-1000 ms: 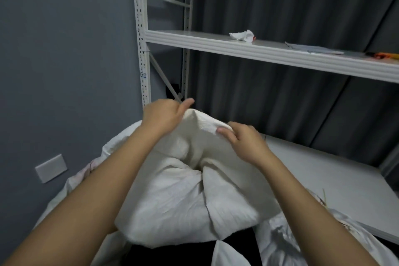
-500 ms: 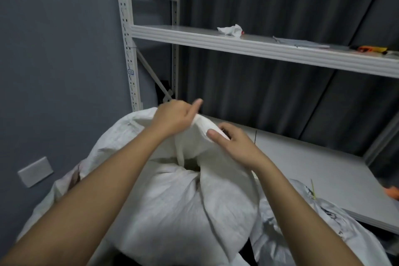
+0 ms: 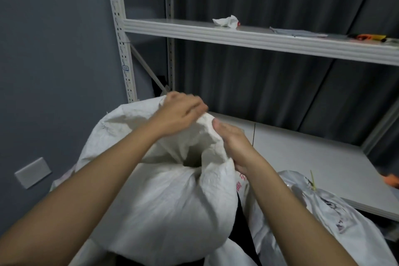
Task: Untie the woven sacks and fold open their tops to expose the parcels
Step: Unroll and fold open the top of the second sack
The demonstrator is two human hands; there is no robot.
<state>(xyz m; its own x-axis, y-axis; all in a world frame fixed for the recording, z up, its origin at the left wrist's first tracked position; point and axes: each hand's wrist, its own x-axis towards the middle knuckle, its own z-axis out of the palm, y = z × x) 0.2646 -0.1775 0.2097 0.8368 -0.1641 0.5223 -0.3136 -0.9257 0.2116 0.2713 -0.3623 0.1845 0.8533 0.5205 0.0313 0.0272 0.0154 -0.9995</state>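
Already loosened, the big white woven plastic sack [image 3: 164, 201] stands in front of the person, low in the view, against the grey wall and the foot of the white metal shelving rack [image 3: 259, 38]. Its gathered neck [image 3: 194, 147] rises between the two hands, with a dark opening showing at the middle; no tie can be seen there, and no parcels show yet.

To do this step well, I judge the hands should draw the bunched cloth apart evenly on both sides, then roll the rim outward and down over the sack's shoulders. Pulling one side only would likely tip the sack or let the mouth collapse again.

The left hand [image 3: 181, 112] has its fingers curled over the far left part of the neck, gripping the cloth. The right hand [image 3: 233, 140] pinches the right fold, thumb on the near face, fingers hidden behind.

A second white printed sack [image 3: 323, 211], closed with a yellow-green tie [image 3: 313, 181], lies just beside on the right.
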